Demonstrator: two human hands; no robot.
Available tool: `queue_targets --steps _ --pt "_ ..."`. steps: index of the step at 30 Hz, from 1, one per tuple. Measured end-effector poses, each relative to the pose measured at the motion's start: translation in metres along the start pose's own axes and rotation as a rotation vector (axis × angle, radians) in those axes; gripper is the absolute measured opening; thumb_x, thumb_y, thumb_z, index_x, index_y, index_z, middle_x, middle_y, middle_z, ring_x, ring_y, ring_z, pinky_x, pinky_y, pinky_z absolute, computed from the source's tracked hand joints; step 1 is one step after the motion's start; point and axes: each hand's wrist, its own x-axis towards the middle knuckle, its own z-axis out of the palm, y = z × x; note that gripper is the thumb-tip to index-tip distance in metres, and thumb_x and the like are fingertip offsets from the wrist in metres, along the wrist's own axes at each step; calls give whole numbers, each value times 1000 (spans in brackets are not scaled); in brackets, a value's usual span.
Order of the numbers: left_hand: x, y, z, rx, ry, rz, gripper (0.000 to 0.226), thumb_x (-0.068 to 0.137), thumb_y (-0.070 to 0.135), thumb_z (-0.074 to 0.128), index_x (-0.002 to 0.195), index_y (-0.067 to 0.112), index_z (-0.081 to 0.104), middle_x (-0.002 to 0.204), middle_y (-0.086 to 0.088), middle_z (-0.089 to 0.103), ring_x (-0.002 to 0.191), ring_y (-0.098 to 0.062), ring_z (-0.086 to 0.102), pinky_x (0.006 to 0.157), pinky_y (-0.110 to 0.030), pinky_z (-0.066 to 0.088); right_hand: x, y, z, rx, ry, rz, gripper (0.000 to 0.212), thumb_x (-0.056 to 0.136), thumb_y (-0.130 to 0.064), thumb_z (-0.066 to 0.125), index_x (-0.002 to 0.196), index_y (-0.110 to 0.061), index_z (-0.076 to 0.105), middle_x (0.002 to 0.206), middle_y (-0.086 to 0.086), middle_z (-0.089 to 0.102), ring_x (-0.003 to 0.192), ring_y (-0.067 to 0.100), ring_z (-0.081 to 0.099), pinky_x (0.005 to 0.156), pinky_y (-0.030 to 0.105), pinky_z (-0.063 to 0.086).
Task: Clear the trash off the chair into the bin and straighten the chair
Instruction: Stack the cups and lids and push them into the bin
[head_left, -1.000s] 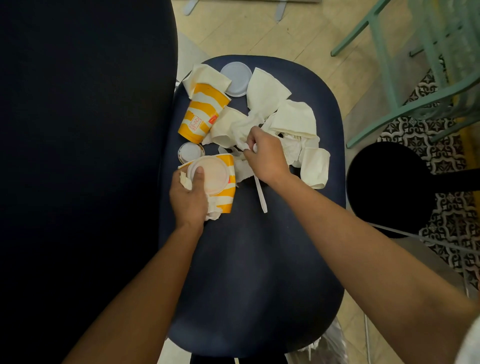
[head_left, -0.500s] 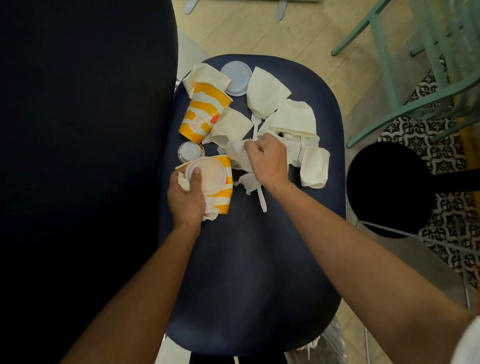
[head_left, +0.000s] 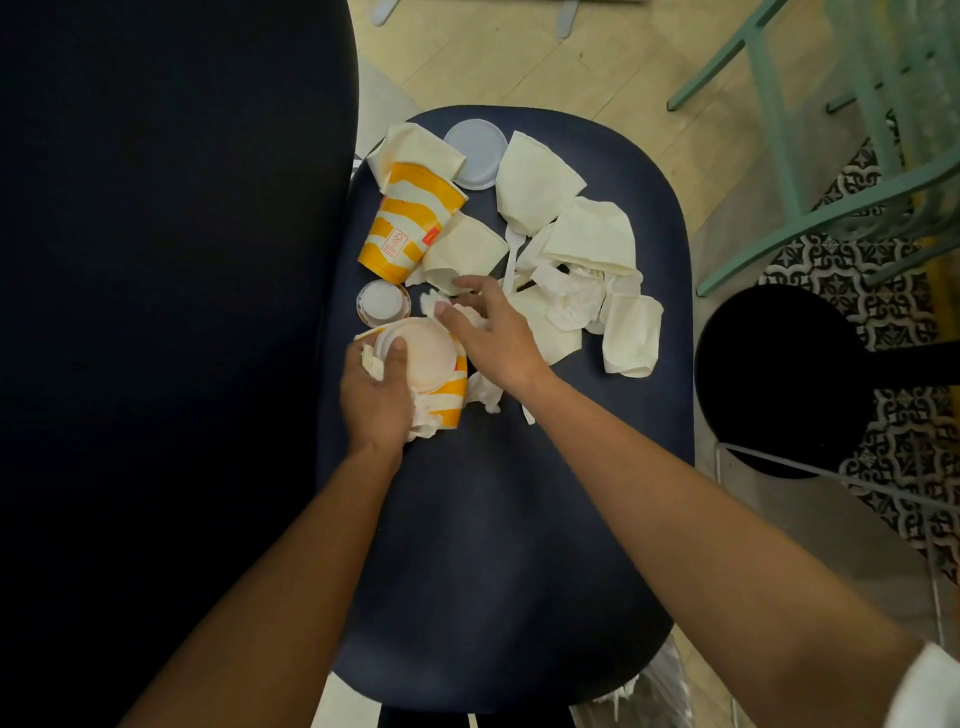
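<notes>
Trash sits on the far half of the dark chair seat (head_left: 493, 519); near half is bare. Our left hand (head_left: 376, 389) grips a striped cup (head_left: 447, 400) with crumpled tissue, thumb pressed on its lid (head_left: 423, 358). Our right hand (head_left: 493, 332) is spread, fingers reaching over wadded tissue just beside that cup. Past it: small sauce tub (head_left: 382, 301), plastic spoon (head_left: 511, 249), pile of napkins (head_left: 587, 270). Farther: second striped cup (head_left: 410, 223) on its side, loose round lid (head_left: 475, 153) at the far edge.
</notes>
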Motion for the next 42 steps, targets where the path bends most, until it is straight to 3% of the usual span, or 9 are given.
queue_targets --steps 3,6,8,12,17,22,28,32,42 --pt "-1 -1 -1 4 -20 18 26 94 25 54 115 10 55 105 -1 60 91 -12 56 71 -16 47 2 3 2 -53 19 10 33 88 -34 62 113 -12 58 114 -4 60 107 6 51 72 5 36" --pt "-5 -2 -2 13 -42 26 23 94 24 53 112 10 55 101 2 59 89 -11 56 66 -10 44 5 2 -2 -48 67 53 21 87 -28 65 94 -11 54 90 -10 54 85 2 47 63 0 35" --pt "-7 -2 -2 16 -44 28 23 94 25 53 112 10 55 101 2 59 91 -11 56 69 -15 45 5 0 -5 -44 72 53 20 87 -24 65 89 -12 49 76 -14 46 70 -1 43 59 1 35" --pt "-10 1 -1 -2 -33 53 24 94 24 54 112 10 56 102 2 59 93 -12 56 76 -21 46 1 -1 -14 4 165 14 13 86 -12 62 91 -14 51 76 -11 45 69 1 44 60 8 37" --pt "-9 -2 -7 24 23 48 26 93 28 54 111 10 55 103 -2 60 94 -16 57 82 -29 48 -8 0 -29 -9 229 15 37 71 11 60 80 -22 46 66 -6 36 59 7 36 46 9 33" --pt "-12 -6 -10 50 35 54 29 94 29 53 114 8 54 103 -1 59 94 -15 55 81 -27 45 -29 8 -30 -151 253 27 49 69 11 61 109 -16 55 99 -2 41 82 9 46 63 10 40" --pt "-16 -12 -8 60 27 44 29 93 28 54 112 7 55 104 -3 60 94 -17 56 80 -27 44 -51 35 -12 -196 409 97 45 73 5 63 114 -11 59 123 2 39 110 17 49 94 27 48" --pt "-16 -15 -8 75 22 46 28 93 29 54 112 7 55 107 -5 61 95 -17 56 83 -28 45 -52 37 -1 -307 360 89 44 81 -2 61 124 -11 55 127 2 42 113 17 49 89 17 39" --pt "-14 -15 -8 75 10 46 28 93 27 54 113 7 55 102 1 57 94 -14 54 81 -25 44 -47 44 4 -687 249 81 41 85 -5 59 124 -10 50 126 8 46 113 24 48 81 34 47"
